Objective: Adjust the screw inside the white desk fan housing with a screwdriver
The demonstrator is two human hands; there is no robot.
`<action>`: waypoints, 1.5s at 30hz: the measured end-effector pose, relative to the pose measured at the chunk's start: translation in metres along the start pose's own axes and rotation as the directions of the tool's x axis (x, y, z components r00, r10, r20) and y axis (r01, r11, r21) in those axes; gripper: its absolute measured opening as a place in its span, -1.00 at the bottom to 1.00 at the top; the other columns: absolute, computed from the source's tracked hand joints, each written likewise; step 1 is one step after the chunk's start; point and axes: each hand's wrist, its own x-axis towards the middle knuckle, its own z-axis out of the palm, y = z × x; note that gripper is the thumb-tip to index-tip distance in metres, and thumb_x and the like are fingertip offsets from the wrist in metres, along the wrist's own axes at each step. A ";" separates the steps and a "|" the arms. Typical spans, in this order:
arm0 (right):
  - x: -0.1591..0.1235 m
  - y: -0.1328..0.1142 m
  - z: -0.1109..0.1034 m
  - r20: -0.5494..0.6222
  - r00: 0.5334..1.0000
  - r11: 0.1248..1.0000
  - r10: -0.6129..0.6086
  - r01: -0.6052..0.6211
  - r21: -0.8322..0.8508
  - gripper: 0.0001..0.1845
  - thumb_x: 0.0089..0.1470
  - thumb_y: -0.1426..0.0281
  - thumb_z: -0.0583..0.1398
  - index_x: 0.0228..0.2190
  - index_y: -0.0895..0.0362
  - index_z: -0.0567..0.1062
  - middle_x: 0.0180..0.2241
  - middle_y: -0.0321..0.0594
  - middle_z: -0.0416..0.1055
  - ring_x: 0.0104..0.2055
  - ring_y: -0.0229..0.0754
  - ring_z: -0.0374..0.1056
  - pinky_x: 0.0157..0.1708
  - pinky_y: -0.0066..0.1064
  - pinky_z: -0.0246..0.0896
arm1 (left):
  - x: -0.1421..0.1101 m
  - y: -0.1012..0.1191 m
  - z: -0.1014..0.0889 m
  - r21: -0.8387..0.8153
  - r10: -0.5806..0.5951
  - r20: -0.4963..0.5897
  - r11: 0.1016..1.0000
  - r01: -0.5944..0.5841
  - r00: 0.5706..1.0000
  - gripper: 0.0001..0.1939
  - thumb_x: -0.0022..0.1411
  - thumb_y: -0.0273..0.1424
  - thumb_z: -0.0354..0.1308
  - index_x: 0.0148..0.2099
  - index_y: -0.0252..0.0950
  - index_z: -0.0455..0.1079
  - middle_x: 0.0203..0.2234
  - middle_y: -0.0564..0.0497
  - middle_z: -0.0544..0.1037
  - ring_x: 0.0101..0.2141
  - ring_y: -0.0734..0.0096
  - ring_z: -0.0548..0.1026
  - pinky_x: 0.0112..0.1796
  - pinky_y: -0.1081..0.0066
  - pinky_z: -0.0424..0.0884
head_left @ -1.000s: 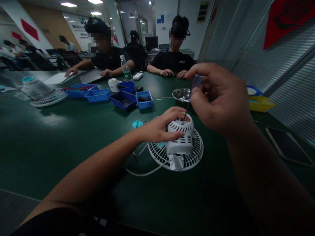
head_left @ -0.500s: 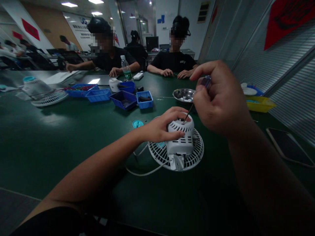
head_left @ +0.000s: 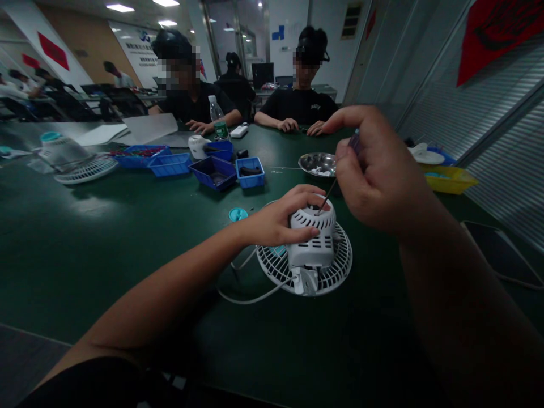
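A white electric fan (head_left: 312, 249) lies grille-down on the green table, its slotted motor housing upward. My left hand (head_left: 283, 221) is wrapped over the housing's left side, thumb toward the front and fingers across the top. In my right hand (head_left: 376, 175) is a screwdriver (head_left: 327, 194), gripped by its handle and tilted. Its tip meets the top of the housing; the screw itself is too small to make out. A white cord (head_left: 255, 300) curves out from the fan's base at the left. Just beyond my left wrist lies a turquoise round knob (head_left: 238, 214).
Several blue bins (head_left: 250, 178) stand ahead on the left, near a water bottle (head_left: 218, 118). A metal bowl (head_left: 317, 164) with small white parts sits behind the fan. At right are a yellow tray (head_left: 450, 178) and a phone (head_left: 501, 252). Another fan (head_left: 80, 158) lies far left. Two co-workers sit opposite.
My right hand has turned slightly with the screwdriver, while my left hand and the fan stay put. Across the table, a co-worker's arm has drawn back and a grey sheet there stands raised.
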 end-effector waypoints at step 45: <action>0.004 -0.003 -0.001 -0.074 0.997 0.998 -0.037 0.033 -0.059 -0.68 0.17 0.40 0.24 -0.03 0.04 0.59 -0.33 -0.27 0.53 -0.37 -0.23 0.42 -0.23 -0.24 0.38 | 0.006 0.019 0.010 0.028 0.087 -0.231 0.996 -0.083 0.969 -0.79 0.51 -0.34 0.11 -0.04 -0.29 0.56 0.03 -0.17 0.61 0.16 0.25 0.53 0.22 0.21 0.44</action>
